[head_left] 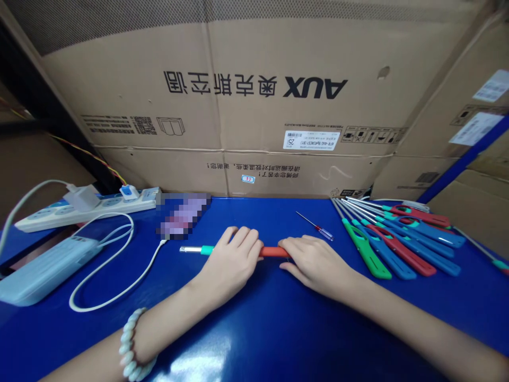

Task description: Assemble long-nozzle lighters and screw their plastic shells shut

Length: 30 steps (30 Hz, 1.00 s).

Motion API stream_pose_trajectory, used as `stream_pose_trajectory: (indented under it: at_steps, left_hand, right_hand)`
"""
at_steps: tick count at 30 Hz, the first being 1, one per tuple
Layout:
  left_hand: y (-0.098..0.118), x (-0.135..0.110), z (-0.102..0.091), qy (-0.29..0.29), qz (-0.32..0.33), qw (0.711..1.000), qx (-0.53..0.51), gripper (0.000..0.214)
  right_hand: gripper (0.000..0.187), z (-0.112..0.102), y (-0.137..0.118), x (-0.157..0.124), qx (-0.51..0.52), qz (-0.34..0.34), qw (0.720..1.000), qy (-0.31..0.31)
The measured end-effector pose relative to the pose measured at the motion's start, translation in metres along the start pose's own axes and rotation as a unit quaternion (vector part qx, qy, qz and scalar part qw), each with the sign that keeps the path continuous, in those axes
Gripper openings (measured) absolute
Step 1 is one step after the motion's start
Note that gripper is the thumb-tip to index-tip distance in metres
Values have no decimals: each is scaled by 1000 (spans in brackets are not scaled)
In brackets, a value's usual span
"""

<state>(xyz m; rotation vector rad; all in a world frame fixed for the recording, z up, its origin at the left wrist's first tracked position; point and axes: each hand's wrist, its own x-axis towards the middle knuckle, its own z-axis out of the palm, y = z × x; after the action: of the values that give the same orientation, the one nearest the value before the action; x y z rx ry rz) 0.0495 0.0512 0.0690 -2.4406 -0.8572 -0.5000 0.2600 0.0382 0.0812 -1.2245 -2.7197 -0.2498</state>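
Both hands grip one long-nosed gas lighter point(274, 251) with a red body, a green collar and a metal barrel pointing left. My left hand point(234, 254) wraps round it near the collar, hiding part of the body. Its right end is in my right hand point(314, 262), fingers closed over it. Between the hands a short red stretch shows. A small screwdriver point(325, 233) with a clear handle lies beyond my right hand. To the right, several similar lighters in green, blue and red, such as a green lighter point(368, 252), lie fanned out on the blue table point(254, 329).
A white power strip point(115, 208) with plugs stands at the back left. Before it lie a light-blue power bank point(50, 268) and a white cable point(131, 292) running to a pixelated purple object point(185, 215). A large cardboard sheet point(246, 48) walls off the back.
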Motion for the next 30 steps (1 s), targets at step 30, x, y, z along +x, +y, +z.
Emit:
stream_pose_trajectory:
  at_steps: [30]
  left_hand:
    - [-13, -5, 11, -14, -7, 1000, -27, 21]
  right_hand:
    - [17, 2, 33, 2, 118, 2, 990, -79]
